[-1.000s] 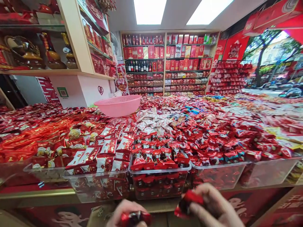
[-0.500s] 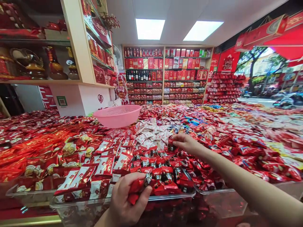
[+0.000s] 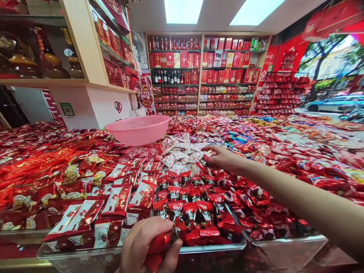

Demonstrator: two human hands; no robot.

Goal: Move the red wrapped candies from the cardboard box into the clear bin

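My left hand (image 3: pixel 150 244), low in front of me, is closed around small red-and-black wrapped candies (image 3: pixel 162 240); how many, I cannot tell. It is at the front rim of a clear plastic bin (image 3: pixel 212 248). Inside that bin, similar red-and-black candy packets (image 3: pixel 190 218) stand in rows. Farther back, my right hand (image 3: pixel 223 157) has a red-and-black candy packet (image 3: pixel 204 162) at its fingertips, tilted between thumb and fingers. That packet is just above the back rows, beside a heap of white packets (image 3: pixel 180 153).
A pink plastic basket (image 3: pixel 139 131) rests on the candy at the back left. Red-and-white packets (image 3: pixel 116 201) fill the left side. Another clear bin (image 3: pixel 284 244) stands at the right. A wooden cabinet (image 3: pixel 75 41) juts out overhead at the left, above a white pillar (image 3: pixel 82 108).
The view has tilted down and come nearer the bins. My right hand has lifted slightly with the packet, its index finger straighter. My left hand still grips its candies. A vehicle appears outside.
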